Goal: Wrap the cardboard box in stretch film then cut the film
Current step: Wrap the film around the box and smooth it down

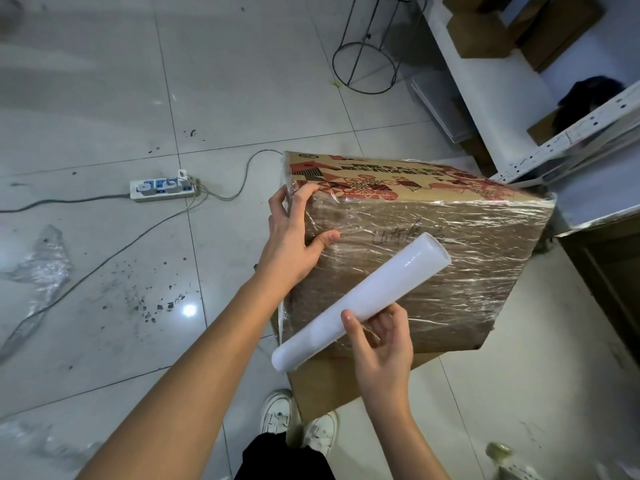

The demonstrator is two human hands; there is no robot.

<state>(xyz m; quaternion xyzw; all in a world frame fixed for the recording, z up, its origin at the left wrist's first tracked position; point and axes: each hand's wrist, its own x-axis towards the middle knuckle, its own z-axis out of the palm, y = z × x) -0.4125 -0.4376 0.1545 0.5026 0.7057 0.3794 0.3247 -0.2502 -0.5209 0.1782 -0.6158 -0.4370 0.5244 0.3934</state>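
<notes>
Floor: pale tiled floor (104, 98) is seen on all sides of the hands; a power strip (162, 189) lies well beyond and to the left of the left hand, and loose film scraps (38, 271) lie further left again.
Left hand: the left hand (294, 237) is laid on the near-left corner of the cardboard box (433, 244), fingers curled over the corner edge and thumb pressed flat on the wrapped face.
Box: it is found directly ahead of both hands and between them, tilted up on an edge over a flat cardboard sheet (332, 382); several layers of film are already stretched round it.
Roll: the stretch film roll (360, 303) is carried across the box's near face, its long axis running from low-left to high-right.
Right hand: the right hand (381, 341) is curled round the roll's lower half, thumb on top.
Film tail: film seems to run from the roll's low end to the box's left edge, though this cannot be told for certain.
Next move: another pass or the cut is judged to depend on the roll being carried rightward round the box while the corner is pinned.
Shelving: a white rack (519, 140) stands beyond the right hand.
</notes>
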